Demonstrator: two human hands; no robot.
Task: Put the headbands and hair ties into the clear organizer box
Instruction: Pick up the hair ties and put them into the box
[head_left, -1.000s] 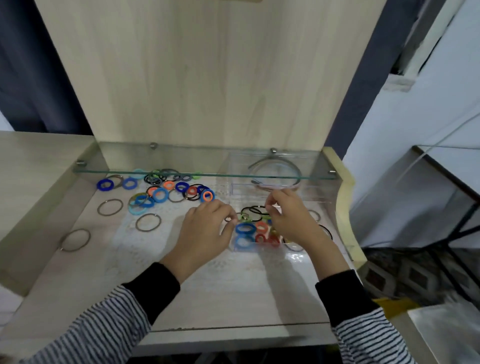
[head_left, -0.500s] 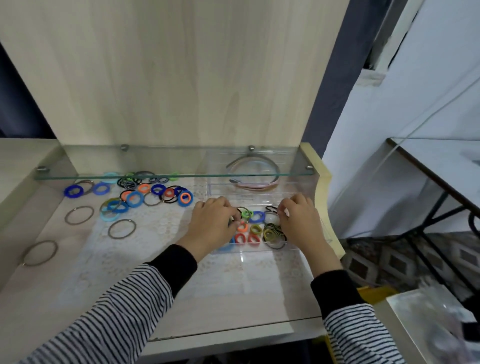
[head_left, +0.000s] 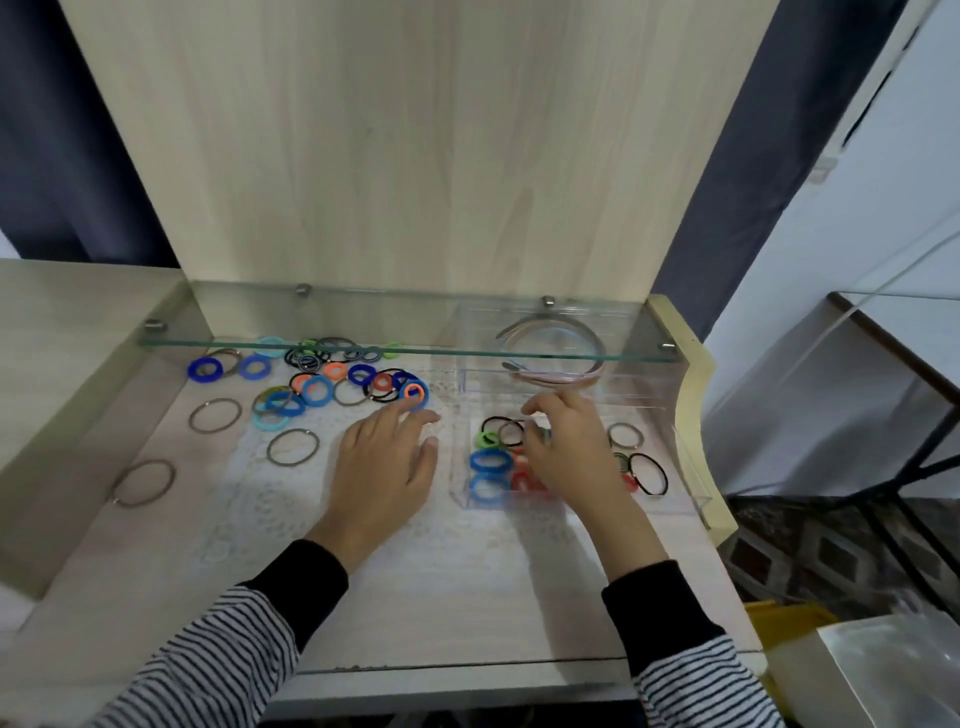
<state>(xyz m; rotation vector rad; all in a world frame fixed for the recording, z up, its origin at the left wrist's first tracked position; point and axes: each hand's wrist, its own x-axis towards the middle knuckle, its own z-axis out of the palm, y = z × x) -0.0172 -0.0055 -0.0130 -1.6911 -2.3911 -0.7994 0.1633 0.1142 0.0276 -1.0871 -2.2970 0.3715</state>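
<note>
The clear organizer box (head_left: 693, 470) stands on the right of the desk. Its front compartments hold blue (head_left: 490, 460), green, red and black hair ties (head_left: 649, 473). Headbands (head_left: 551, 375) lie in its back compartment under the glass shelf. A pile of coloured hair ties (head_left: 332, 378) lies loose at the back left, with thin brown rings (head_left: 292, 446) nearer me. My left hand (head_left: 384, 462) lies flat on the desk, fingertips close to a blue-and-orange tie (head_left: 414, 393). My right hand (head_left: 566, 449) reaches into the box with fingers curved down over the ties; whether it pinches one is hidden.
A glass shelf (head_left: 363, 351) juts out over the back of the desk at low height. A raised wooden side wall (head_left: 78, 374) bounds the left, a cream edge (head_left: 696, 415) the right. A glass table with black legs (head_left: 914, 343) stands further right.
My left hand has left the box's side and moved left toward the loose pile, fingers now spread flat. My right hand has stayed inside the box.
</note>
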